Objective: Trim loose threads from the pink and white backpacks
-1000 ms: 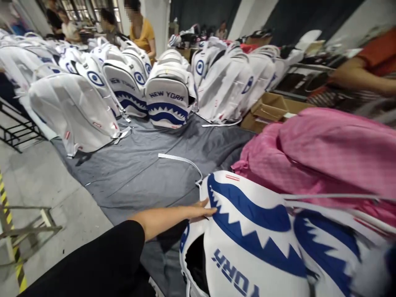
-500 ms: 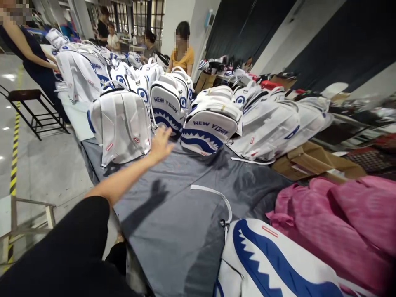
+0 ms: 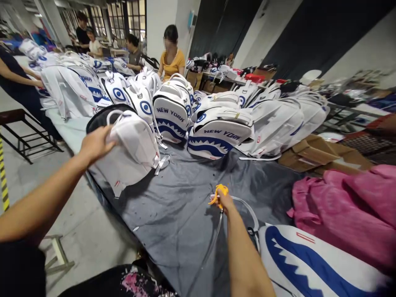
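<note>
My left hand point(image 3: 98, 143) is closed on the top edge of a white backpack point(image 3: 133, 148), beside its carry loop. That backpack leans on the grey-covered table point(image 3: 173, 206), its strap side turned partly toward me. My right hand point(image 3: 224, 201) grips orange-handled scissors point(image 3: 221, 190) above the table; the part below the hand is thin and blurred. A white strap point(image 3: 247, 206) curves behind this hand from a white backpack point(image 3: 293, 255) with a blue shark-mouth print, lying at the lower right.
Two "NEW YORK" backpacks point(image 3: 170, 111) point(image 3: 213, 136) stand ahead, with several more behind. Pink bags point(image 3: 346, 202) and a cardboard box point(image 3: 321, 152) are at right. A person in yellow point(image 3: 173, 62) is across the table; a stool point(image 3: 24, 123) stands left.
My left hand has moved left and taken hold of the white backpack, which is now tilted and turned. My right hand has come into view with the orange-handled scissors.
</note>
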Action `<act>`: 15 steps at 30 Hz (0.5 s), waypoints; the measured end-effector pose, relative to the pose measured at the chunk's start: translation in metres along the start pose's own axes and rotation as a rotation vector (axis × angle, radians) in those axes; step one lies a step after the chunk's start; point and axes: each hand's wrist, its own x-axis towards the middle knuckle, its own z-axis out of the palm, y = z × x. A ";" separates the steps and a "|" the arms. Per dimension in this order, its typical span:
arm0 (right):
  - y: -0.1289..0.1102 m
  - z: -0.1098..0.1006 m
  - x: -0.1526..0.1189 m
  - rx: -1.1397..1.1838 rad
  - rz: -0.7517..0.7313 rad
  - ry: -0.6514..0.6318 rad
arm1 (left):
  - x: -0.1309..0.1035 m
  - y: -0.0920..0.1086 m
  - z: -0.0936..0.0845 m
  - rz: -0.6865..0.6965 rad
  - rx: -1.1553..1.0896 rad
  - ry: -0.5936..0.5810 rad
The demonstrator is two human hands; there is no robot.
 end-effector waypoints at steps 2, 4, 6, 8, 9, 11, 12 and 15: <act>-0.044 0.010 0.035 -0.015 -0.022 -0.010 | -0.089 -0.029 0.002 0.071 -0.108 0.173; -0.076 0.018 0.062 -0.059 -0.029 -0.039 | -0.181 -0.062 0.008 0.039 -0.220 0.231; -0.099 0.029 0.080 -0.121 -0.028 -0.078 | -0.256 -0.085 0.015 -0.089 -0.221 0.240; -0.113 0.044 0.090 -0.184 -0.034 -0.112 | -0.302 -0.087 0.021 -0.102 -0.239 0.257; -0.118 0.052 0.092 -0.212 -0.043 -0.126 | -0.313 -0.080 0.023 -0.056 -0.244 0.269; -0.124 0.065 0.088 -0.260 -0.072 -0.154 | -0.315 -0.053 0.024 0.122 -0.229 0.268; -0.125 0.068 0.084 -0.283 -0.091 -0.172 | -0.308 -0.035 0.024 0.231 -0.204 0.260; -0.122 0.063 0.066 -0.352 -0.161 -0.229 | -0.278 0.024 0.014 0.514 -0.131 0.252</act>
